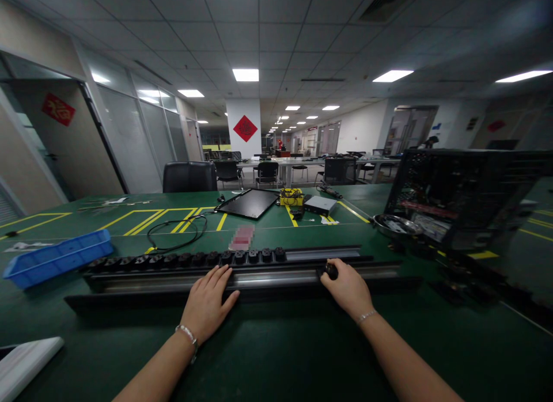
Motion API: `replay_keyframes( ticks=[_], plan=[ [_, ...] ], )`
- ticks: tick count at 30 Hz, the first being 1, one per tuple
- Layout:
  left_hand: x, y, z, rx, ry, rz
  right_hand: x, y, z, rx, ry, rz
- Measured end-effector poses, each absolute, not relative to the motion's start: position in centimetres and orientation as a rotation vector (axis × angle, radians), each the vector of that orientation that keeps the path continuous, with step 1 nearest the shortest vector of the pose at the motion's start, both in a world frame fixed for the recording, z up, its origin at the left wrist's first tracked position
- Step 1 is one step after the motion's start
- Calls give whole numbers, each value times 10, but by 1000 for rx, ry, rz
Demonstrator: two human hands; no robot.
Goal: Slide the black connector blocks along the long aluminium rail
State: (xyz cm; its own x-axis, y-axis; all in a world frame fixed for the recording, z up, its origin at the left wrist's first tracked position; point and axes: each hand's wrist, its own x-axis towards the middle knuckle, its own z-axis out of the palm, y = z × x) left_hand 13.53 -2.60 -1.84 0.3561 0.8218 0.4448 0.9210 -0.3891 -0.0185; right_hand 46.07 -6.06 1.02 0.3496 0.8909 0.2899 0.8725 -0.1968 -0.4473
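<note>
Two long black channel rails lie side by side across the green table in front of me. A row of several small black knob-like parts point(199, 258) sits in the left stretch of the rear rail point(322, 254). The front rail point(276, 279) has a shiny metal floor. My left hand point(207, 304) lies flat on the front rail, fingers extended, fingertips near its back wall. Between the thumb and fingers of my right hand point(349, 289) is a small black round part point(331, 270), held above the right half of that rail. Its underside is hidden.
At left rests a blue plastic bin point(58, 259). Behind the rails are a looped black cable point(177, 235), a flat black panel point(248, 204), a yellow box point(291, 197) and a grey box point(320, 204). An opened computer case point(458, 200) and a metal bowl point(395, 224) stand right.
</note>
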Motion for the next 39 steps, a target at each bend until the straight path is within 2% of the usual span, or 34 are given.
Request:
replay_keyframes(
  ticks=[39],
  plan=[
    [137, -27, -16, -2370, -1571, -551, 464, -61, 11, -2058, -1500, 111]
  ],
)
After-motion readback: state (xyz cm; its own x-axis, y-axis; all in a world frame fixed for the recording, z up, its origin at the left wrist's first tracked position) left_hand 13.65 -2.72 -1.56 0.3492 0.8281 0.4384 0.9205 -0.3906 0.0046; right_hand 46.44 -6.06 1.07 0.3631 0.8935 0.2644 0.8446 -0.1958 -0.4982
